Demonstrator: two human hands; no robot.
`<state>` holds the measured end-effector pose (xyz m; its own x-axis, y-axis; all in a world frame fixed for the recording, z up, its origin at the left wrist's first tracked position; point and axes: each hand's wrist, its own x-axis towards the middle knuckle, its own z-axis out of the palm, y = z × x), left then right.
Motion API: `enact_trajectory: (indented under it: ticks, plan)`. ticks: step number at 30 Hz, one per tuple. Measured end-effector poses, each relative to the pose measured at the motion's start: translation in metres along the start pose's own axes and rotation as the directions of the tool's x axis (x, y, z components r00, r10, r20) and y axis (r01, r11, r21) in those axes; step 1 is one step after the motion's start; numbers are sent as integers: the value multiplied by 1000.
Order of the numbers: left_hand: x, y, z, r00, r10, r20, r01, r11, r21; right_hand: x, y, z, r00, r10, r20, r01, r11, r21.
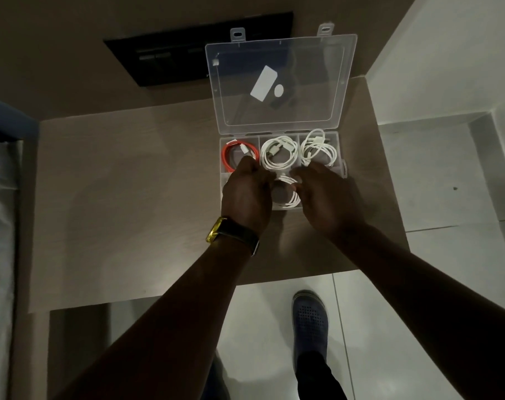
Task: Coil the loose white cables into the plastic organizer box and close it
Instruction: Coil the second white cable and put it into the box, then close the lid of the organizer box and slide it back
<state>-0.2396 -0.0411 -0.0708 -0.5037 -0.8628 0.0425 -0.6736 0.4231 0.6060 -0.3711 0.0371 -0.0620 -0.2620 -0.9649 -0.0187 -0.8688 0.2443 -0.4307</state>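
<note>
A clear plastic organizer box (339,145) sits on the wooden table with its lid (280,82) standing open at the back. Its rear row holds a red coiled cable (227,157), a white coil (278,154) and another white coil (317,150). In the front middle compartment lies a third white coiled cable (290,197). My left hand (247,194) pinches the left side of that coil. My right hand (327,197) touches its right side with curled fingers. Both hands hide the front compartments beside it.
The wooden table (124,197) stretches wide to the left of the box. A black panel (164,59) is on the wall behind. White tiled floor and my blue shoe (310,319) lie below the table's front edge. A bed edge (0,197) is at far left.
</note>
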Motion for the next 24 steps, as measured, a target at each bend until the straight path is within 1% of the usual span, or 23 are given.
enact_trajectory:
  ticks: [1, 3, 5, 7, 9, 12, 14, 17, 19, 21, 22, 23, 24]
  plan:
    - [0, 0, 1, 1000, 1, -8, -1, 1000, 18, -2, 0, -1, 999, 20, -36, -18, 998, 55]
    - [1, -1, 4, 1000, -7, -13, 7, 999, 40, -2, 2, 0, 999, 25, -42, -22, 997, 69]
    - [5, -1, 7, 999, -38, 6, 37, 998, 53, 2, 7, 2, 1000, 31, -3, -31, 999, 39]
    - [9, 1, 10, 995, -100, 17, 98, 992, 83, 7, 9, 3, 998, 46, 42, -47, 999, 19]
    - [11, 4, 11, 990, -139, 24, 135, 984, 113, 11, 10, 3, 995, 66, 80, -68, 997, 25]
    - [10, 2, 10, 990, -135, 51, 129, 987, 98, 10, 12, -1, 993, 41, 114, -48, 997, 59]
    - [6, -3, 7, 993, -96, 67, 93, 994, 52, 4, 14, -5, 995, -1, 97, -8, 996, 88]
    - [0, -4, 1, 998, -60, 24, 61, 997, -44, 0, 17, -13, 1000, -10, -9, 11, 988, 155]
    - [1, -3, -6, 994, -93, -50, 86, 990, -113, 9, 17, -24, 996, 40, -86, -22, 980, 197]
    - [12, -5, -15, 974, -187, -124, 161, 967, -198, 30, 23, -37, 970, 161, -180, -116, 964, 240]
    - [22, -8, -20, 957, -249, -150, 209, 948, -240, 43, 27, -44, 946, 224, -236, -148, 942, 301]
    - [35, -11, -26, 934, -311, -176, 255, 925, -282, 57, 31, -52, 922, 286, -263, -162, 899, 408]
    - [50, -15, -32, 907, -371, -199, 295, 897, -329, 71, 34, -60, 904, 353, -241, -172, 817, 551]
